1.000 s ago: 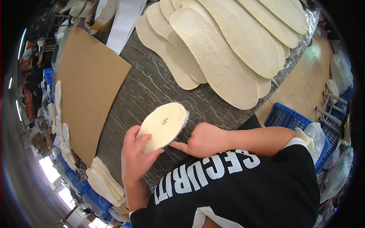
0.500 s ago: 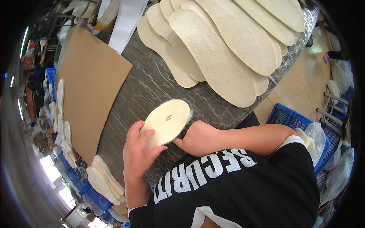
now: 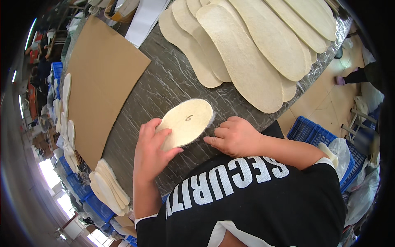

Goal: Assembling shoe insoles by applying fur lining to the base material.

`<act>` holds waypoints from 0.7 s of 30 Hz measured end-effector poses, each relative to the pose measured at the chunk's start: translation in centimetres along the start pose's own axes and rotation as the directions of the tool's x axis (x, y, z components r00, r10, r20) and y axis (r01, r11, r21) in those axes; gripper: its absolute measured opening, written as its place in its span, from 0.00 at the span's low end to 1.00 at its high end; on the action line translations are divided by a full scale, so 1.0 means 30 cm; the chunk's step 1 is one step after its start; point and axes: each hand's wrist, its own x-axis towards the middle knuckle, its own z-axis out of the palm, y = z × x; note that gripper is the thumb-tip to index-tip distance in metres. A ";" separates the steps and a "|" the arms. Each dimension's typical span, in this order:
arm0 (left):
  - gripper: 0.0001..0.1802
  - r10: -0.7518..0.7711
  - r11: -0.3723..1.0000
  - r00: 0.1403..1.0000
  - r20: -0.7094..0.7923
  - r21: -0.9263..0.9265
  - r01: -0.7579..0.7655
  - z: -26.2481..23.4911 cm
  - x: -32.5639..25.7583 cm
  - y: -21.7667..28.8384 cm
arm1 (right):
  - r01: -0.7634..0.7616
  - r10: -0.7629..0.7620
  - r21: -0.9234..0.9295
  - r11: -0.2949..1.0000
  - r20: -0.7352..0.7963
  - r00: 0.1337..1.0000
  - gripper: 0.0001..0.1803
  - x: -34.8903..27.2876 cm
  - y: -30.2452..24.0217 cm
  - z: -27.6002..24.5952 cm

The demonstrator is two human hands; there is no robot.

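My left hand [image 3: 154,144] grips a cream insole [image 3: 191,117] by its near left end, fingers on its upper face and thumb at the lower edge. The insole is tilted above the dark table, carries a small handwritten mark, and shows whitish fuzz along its right edge. Just to the right of it, my right hand [image 3: 236,136] is closed, its fingers curled and one digit pointing at the insole without touching it. Whatever lies inside those curled fingers is hidden. Beyond both hands, a fanned pile of larger cream insoles [image 3: 251,61] rests on the table.
A brown cardboard sheet [image 3: 103,74] lies on the left of the dark, streaked table [image 3: 140,103]. More insoles [image 3: 109,187] stack at its near left edge. White paper [image 3: 144,22] lies at the back. Blue crates [image 3: 302,129] stand on the right, and a person's leg [image 3: 356,77] shows there.
My right hand has drawn away from the insole's edge to the right. The left hand still holds the insole, whose position against the table has shifted slightly. The view has also shifted a little.
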 end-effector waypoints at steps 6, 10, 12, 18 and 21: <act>0.33 -0.056 0.996 0.998 0.007 -0.064 0.056 0.008 -0.001 0.000 | 0.008 -0.004 -0.025 1.000 0.150 0.989 0.19 0.020 -0.010 -0.014; 0.33 -0.089 0.983 0.994 0.063 -0.155 0.098 0.012 -0.002 -0.002 | 0.018 -0.012 -0.034 0.999 0.184 0.983 0.21 0.027 -0.015 -0.009; 0.34 -0.075 0.983 0.995 0.063 -0.163 0.084 0.014 -0.002 -0.001 | 0.025 -0.018 -0.032 0.999 0.210 0.978 0.21 0.033 -0.021 -0.005; 0.32 -0.072 0.968 0.995 0.069 -0.234 0.086 0.015 -0.001 -0.004 | -0.014 0.046 -0.101 0.995 0.332 0.942 0.21 0.050 -0.032 0.002; 0.31 -0.048 0.983 0.997 0.053 -0.175 0.056 0.000 0.000 -0.007 | -0.019 0.056 -0.107 0.994 0.357 0.933 0.20 0.053 -0.033 0.003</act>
